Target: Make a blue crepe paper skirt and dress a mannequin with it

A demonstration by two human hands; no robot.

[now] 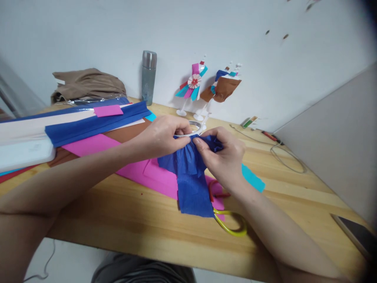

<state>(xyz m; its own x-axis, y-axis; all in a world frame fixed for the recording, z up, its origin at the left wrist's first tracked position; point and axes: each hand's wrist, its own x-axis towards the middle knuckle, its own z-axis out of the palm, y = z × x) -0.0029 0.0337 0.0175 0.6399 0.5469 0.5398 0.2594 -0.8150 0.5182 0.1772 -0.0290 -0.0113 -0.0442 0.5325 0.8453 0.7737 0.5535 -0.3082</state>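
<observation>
Head view: the left hand and right hand pinch folds in the blue paper, just toward six o'clock from the middle. Small, even folds, squeezed tight, should stay best.

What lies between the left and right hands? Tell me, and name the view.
Gathered blue paper, pinched by both the left hand and the right hand; a white ring shows just beyond it. The head view shows this.
</observation>
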